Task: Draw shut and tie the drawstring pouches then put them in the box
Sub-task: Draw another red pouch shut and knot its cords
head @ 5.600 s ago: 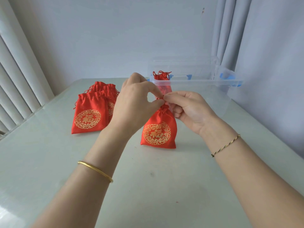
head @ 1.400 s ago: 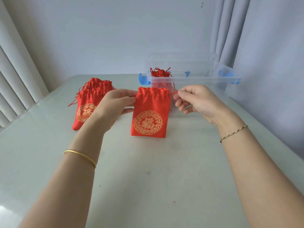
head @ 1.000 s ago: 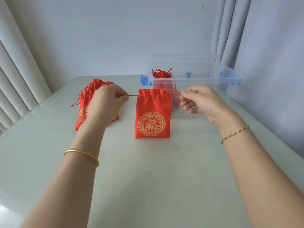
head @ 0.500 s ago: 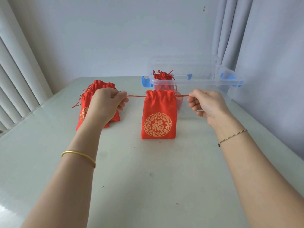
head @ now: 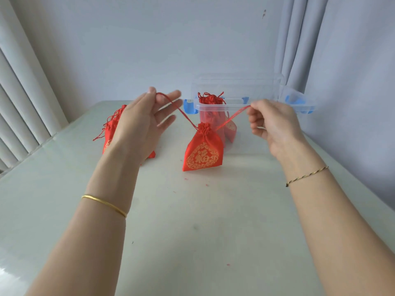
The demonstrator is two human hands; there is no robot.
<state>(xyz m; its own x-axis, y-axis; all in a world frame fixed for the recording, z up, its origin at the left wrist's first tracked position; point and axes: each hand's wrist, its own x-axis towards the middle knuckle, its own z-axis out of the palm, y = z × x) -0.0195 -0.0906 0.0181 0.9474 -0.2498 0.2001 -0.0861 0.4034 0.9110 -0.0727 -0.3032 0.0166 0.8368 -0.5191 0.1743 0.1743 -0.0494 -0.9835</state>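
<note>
Pouch [head: 203,152], red satin with a gold round emblem, stands upright on the worktop [head: 192,231], mid-scene, just in front of the box [head: 245,106]. Its mouth is gathered into a tight ruffle. No knot visible.

Two drawstring ends rise from the neck in a V, both taut. The left cord [head: 179,110] runs up to the left hand [head: 141,122], pinched near the fingertips. The other fingers [head: 171,97] are splayed straight. The exact pinch point is partly hidden by the hand.

The right cord [head: 233,117] runs up to the right hand [head: 271,122], nipped between thumb and forefinger. The remaining fingers are curled loosely under.

Both hands are held above the worktop, on either side of the pouch and well apart.

The box is clear plastic with blue latches and stands open at the back of the worktop. Tied pouches [head: 210,99] sit inside, at its left end.

A stack of loose pouches [head: 110,129] lies behind the left hand, partly covered by it.

There is a gold bangle [head: 104,205] on the left wrist and a thin braided bracelet [head: 306,176] on the right. Red lint specks lie on the worktop near the pouch.
</note>
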